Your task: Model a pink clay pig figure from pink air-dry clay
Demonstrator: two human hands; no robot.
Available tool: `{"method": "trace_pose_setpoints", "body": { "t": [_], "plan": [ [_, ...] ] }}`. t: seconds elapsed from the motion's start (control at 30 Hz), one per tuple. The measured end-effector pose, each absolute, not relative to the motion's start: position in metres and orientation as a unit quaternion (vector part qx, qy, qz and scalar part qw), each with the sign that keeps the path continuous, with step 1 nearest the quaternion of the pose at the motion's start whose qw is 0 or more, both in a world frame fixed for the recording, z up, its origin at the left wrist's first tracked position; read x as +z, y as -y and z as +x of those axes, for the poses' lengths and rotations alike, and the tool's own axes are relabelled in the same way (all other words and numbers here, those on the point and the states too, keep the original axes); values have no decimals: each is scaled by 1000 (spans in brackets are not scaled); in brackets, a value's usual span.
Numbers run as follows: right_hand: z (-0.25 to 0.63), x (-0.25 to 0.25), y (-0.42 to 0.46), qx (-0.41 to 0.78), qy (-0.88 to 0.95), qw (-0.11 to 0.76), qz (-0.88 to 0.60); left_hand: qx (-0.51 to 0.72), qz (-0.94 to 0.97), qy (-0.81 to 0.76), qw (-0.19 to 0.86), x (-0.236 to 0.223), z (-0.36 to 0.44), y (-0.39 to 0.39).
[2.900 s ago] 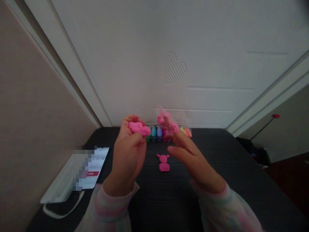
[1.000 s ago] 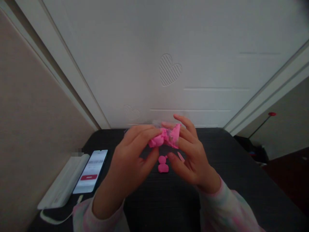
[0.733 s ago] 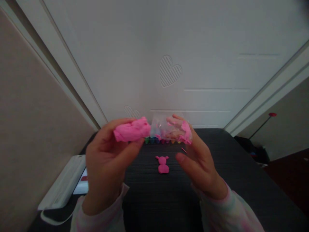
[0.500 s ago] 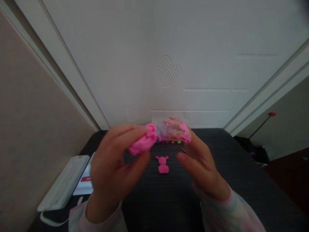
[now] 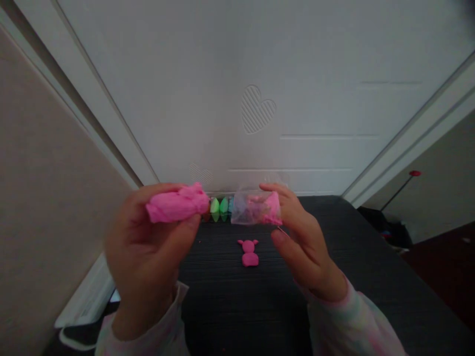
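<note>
Raised on the left, my left hand (image 5: pixel 144 262) pinches a lump of pink modelling clay (image 5: pixel 178 203) between thumb and fingers. My right hand (image 5: pixel 308 247) holds a clear plastic bag (image 5: pixel 242 210) with pink clay smeared at the end nearest the palm. Its fingers lie behind or in the bag, I cannot tell which, and the thumb hangs apart below. Between and beyond the hands, a small pink clay figure (image 5: pixel 250 253) lies on the dark table, with a round head, two side points and a wider body.
A row of coloured clay packets (image 5: pixel 223 208) lies along the back of the dark table (image 5: pixel 241 311), partly behind the bag. A white flat device (image 5: pixel 87 291) with a cable is at the left, beside the wall. A white panel with embossed hearts (image 5: pixel 258 110) rises behind.
My left hand has moved left with the pink clay, away from the bag, showing more of the lump and the green packets. The bag has tipped slightly downward; my right hand stays nearly in place.
</note>
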State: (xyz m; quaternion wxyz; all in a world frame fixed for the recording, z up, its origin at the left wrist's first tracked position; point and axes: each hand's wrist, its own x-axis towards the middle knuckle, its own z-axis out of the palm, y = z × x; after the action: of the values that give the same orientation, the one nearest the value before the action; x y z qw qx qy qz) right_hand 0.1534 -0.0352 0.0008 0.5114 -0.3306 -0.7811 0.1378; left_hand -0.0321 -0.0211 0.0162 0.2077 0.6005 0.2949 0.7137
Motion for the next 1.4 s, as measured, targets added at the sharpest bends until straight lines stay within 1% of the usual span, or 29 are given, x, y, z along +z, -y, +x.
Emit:
{"method": "trace_pose_setpoints", "body": {
  "t": [0.07,0.17,0.33,0.43,0.57,0.63,0.7,0.77,0.83,0.97,1.07,1.17,1.23,1.3,1.4],
  "plan": [
    [151,4,35,92,810,480,-324,630,695,-302,168,17,-31,25],
    [147,6,37,59,825,459,-326,524,795,-278,130,18,-26,31],
    [145,4,39,47,831,456,-315,449,833,-275,170,23,-25,32],
    [142,7,40,71,830,470,-291,468,806,-257,257,19,-27,29],
    [139,10,40,127,811,509,-257,575,656,-249,421,12,-24,26],
    [140,8,39,154,801,516,-261,620,574,-250,473,12,-22,25],
    [143,4,38,187,789,520,-268,655,515,-236,501,13,-22,22],
    [147,0,37,221,775,525,-273,680,488,-230,496,15,-24,20],
    [150,-2,36,244,766,530,-272,680,503,-252,471,15,-27,18],
    [151,0,37,254,775,511,-271,615,606,-317,392,12,-31,19],
    [149,4,37,214,798,488,-283,568,689,-320,316,15,-29,25],
    [147,7,37,151,825,455,-299,479,782,-309,251,21,-26,29],
    [147,7,36,126,839,427,-311,432,815,-311,228,23,-24,29],
    [147,6,35,136,844,416,-310,422,811,-313,257,21,-25,26],
    [147,3,35,241,820,445,-267,469,737,-284,397,12,-27,17]
  ]
}}
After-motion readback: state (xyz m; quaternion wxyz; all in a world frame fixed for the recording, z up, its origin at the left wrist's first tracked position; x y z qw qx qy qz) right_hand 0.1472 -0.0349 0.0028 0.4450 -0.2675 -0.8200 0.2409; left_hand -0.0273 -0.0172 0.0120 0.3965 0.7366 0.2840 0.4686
